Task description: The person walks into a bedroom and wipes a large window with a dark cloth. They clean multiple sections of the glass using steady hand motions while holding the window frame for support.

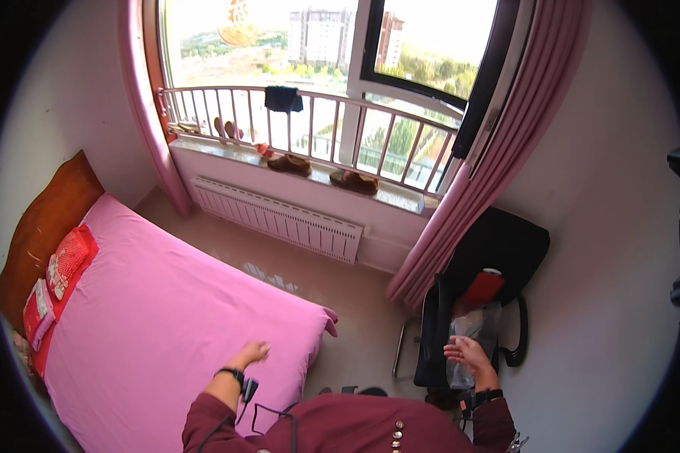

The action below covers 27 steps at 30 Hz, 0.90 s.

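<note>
1. My right hand [470, 353] has its fingers stretched out and a little apart, palm unclenched, in front of a clear plastic bag [485, 321]. I can't tell whether skin meets plastic.
2. My left hand [254, 352] hangs over the bed side with fingers loosely curled; it is too small in view to tell if it pinches anything. My two hands are well apart.
3. The bag is thin, crinkled and see-through, lying on the black chair [502, 245] to my right, beside a flat red item [482, 286] with rounded corners.
4. The chair hems in my right side: a dark backrest beyond the bag, a curved armrest [521, 336] at its outer edge, and a bent metal tube leg [398, 351] nearest the walkway.
5. Between chair and bed, a strip of glossy floor [355, 325] gives me room to move, narrowed by the bed's jutting corner.
6. The bed's pink sheet [181, 309] is smooth matte cloth, running up to red pillows [72, 260] and a wavy-topped wooden headboard [44, 215].
7. Farther out, a white ribbed radiator [276, 219] stands along the wall below a stone-like sill [242, 155] bearing brown shoes [289, 164].
8. A slim metal railing [234, 88] crosses the window, dark cloth [282, 99] draped over it; a pleated pink curtain [517, 113] falls behind the chair.
</note>
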Tool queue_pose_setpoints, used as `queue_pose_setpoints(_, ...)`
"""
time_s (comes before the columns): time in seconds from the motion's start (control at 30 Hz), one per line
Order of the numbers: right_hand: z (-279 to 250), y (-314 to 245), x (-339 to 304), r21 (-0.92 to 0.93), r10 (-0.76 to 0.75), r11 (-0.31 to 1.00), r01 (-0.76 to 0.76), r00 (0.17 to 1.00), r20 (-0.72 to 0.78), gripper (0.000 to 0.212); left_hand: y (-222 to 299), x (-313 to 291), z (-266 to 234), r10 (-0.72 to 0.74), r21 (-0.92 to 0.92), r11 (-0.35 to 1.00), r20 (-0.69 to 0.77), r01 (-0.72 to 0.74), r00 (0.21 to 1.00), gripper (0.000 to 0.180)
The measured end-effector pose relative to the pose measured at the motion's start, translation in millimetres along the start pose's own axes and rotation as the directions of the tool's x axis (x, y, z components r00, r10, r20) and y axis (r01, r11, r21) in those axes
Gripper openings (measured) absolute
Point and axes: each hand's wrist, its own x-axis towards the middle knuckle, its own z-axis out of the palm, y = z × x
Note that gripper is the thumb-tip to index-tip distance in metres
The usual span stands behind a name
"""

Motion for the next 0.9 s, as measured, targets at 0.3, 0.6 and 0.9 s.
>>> queue_pose_setpoints(0.3, -39, -64, 165, -0.052, 0.096, 0.995, -0.09, 0.989, 0.112, 0.042, 292, 125, -16, 0.39, -0.087, 0.916, -0.026, -0.391, 0.92, 0.03)
queue_pose_setpoints(0.6, -56, -180, 310, -0.144, 0.024, 0.99, 0.005, 0.98, 0.199, 0.039, 357, 176, -28, 0.387, 0.063, 0.922, -0.085, -0.383, 0.918, 0.037)
queue_pose_setpoints(0.9, -48, -223, 378, -0.152, 0.042, 0.988, -0.009, 0.976, 0.216, 0.038, 453, 267, -107, 0.612, 0.128, 0.779, -0.37, -0.614, 0.699, 0.03)
